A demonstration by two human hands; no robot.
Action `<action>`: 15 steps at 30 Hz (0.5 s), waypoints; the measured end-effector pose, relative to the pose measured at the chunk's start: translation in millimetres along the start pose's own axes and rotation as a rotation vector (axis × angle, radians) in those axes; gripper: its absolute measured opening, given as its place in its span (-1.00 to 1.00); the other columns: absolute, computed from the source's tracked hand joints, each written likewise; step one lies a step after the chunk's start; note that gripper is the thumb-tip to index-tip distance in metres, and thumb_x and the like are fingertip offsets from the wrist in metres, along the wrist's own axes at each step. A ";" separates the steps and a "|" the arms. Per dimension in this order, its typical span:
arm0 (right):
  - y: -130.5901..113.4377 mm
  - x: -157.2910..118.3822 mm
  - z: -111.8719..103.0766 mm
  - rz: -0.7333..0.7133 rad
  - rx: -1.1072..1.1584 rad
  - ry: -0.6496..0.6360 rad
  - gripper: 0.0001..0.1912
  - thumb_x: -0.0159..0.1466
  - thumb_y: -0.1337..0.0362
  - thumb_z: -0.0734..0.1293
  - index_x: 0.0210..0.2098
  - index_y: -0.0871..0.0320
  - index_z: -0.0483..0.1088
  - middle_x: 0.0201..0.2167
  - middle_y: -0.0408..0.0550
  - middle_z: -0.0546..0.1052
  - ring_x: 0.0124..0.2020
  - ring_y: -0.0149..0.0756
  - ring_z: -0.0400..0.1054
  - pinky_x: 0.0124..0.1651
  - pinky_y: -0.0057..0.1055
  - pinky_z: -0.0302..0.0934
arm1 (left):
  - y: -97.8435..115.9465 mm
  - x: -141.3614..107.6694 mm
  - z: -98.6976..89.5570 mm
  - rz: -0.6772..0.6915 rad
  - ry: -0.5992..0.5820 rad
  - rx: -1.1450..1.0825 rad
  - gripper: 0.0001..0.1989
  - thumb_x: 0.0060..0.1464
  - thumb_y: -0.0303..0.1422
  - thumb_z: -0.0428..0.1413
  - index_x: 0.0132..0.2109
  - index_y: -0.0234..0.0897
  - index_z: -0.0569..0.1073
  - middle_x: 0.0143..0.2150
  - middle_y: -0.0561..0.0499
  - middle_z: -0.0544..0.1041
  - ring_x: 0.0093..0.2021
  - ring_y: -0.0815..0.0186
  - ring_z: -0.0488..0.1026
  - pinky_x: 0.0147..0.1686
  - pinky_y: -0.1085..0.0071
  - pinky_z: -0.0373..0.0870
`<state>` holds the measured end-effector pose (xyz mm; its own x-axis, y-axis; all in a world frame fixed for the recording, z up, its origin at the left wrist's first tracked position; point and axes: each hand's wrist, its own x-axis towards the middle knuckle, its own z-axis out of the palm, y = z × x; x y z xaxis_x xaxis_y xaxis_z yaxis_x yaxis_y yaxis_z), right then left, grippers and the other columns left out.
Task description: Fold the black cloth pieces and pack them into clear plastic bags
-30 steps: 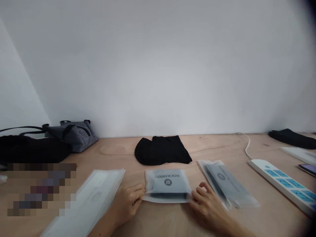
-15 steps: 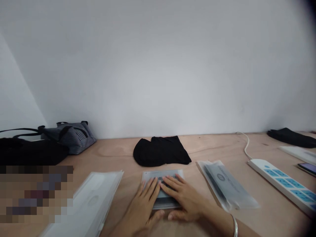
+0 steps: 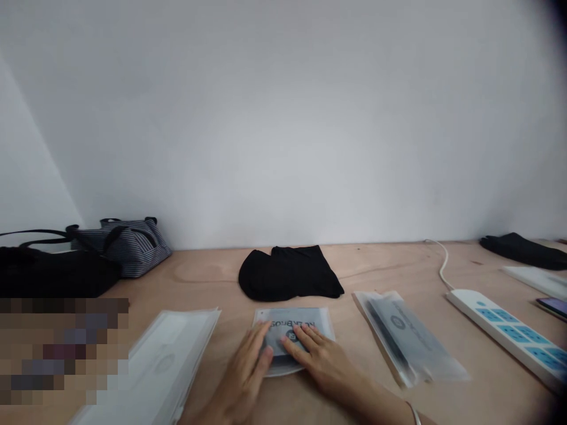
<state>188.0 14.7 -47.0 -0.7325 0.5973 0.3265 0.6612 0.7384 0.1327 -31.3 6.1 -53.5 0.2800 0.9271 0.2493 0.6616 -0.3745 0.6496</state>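
A frosted plastic pouch with dark printing and something dark inside lies flat on the wooden table in front of me. My left hand rests along its left edge, thumb apart from the fingers. Across the pouch's right part and round logo, my right hand lies with fingers spread, a bangle on its wrist. Neither hand grips anything. Behind the pouch is a folded black cloth. To the right lies another frosted pouch with a dark item inside; stacked frosted pouches lie to the left.
At the right are a white power strip with blue sockets, a phone, a white pouch and a black cloth. A striped bag and a black bag stand at the left. A wall rises behind.
My left hand has moved left to the pouch's edge, and my right hand has shifted slightly down. More of the pouch's printing and logo shows.
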 end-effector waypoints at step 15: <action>65.4 -44.8 -33.9 1.151 -0.362 -0.032 -0.46 0.18 0.42 0.12 0.13 -0.07 0.13 0.06 0.29 0.21 -0.06 0.26 0.21 -0.31 0.24 0.10 | -1.4 4.8 2.2 -0.063 0.066 0.068 -0.58 0.21 -0.19 -0.27 0.06 -0.21 0.30 0.14 -0.02 0.26 0.19 0.21 0.09 0.16 0.12 0.03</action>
<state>269.6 25.6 -21.2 0.3155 0.8589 0.4034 0.9325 -0.3593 0.0357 -29.4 11.0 -54.8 0.1913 0.9472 0.2574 0.7231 -0.3133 0.6156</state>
